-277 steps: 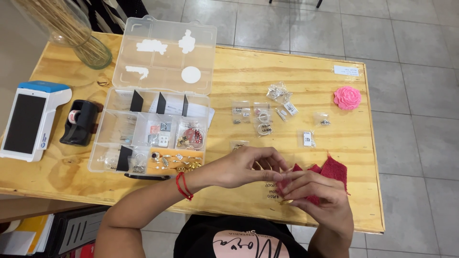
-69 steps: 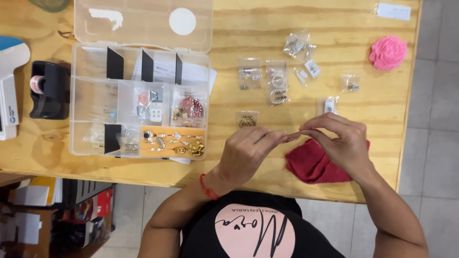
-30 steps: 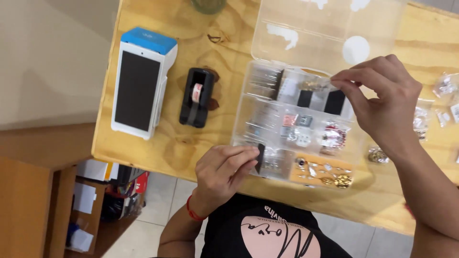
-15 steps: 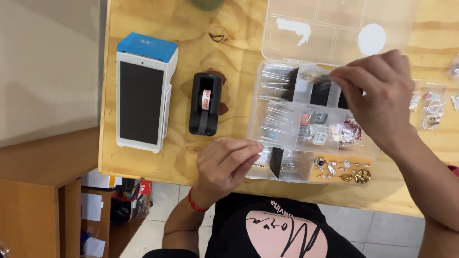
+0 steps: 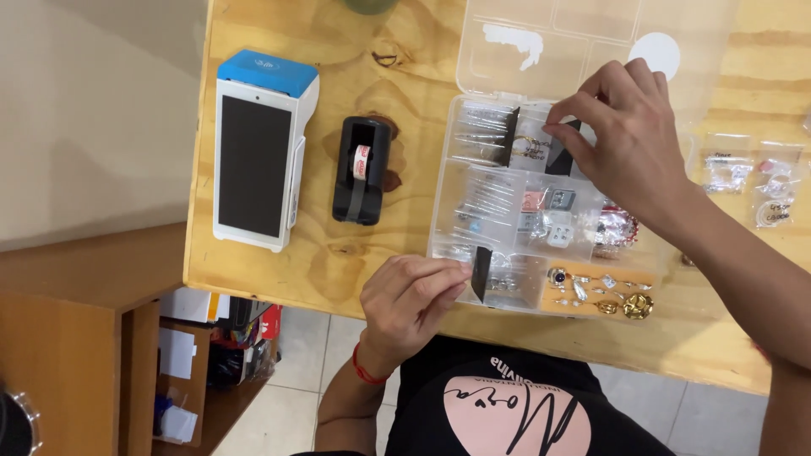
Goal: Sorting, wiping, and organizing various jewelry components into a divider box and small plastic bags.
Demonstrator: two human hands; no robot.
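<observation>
Fingers (image 5: 564,127) of the right hand (image 5: 629,139) are pinched over a rear compartment of the clear compartment box (image 5: 541,211), at a black divider card (image 5: 564,145), though what they grip, if anything, is too small to tell; those of the left hand (image 5: 410,304) are curled against the box's near left corner, touching its wall beside another black divider (image 5: 481,273). That box is the landmark: it sits on the wooden desk (image 5: 279,262) with its lid (image 5: 591,42) folded back behind it. To its left stands a white payment terminal with a blue top (image 5: 260,148), and between terminal and box a black tape dispenser (image 5: 361,169). To its right lie small clear bags (image 5: 752,181). Gold and silver jewellery pieces (image 5: 604,291) fill the box's near right compartment. To do this well, I judge the left hand should keep the box braced while the right lifts straight up, so neighbouring compartments are not disturbed.
</observation>
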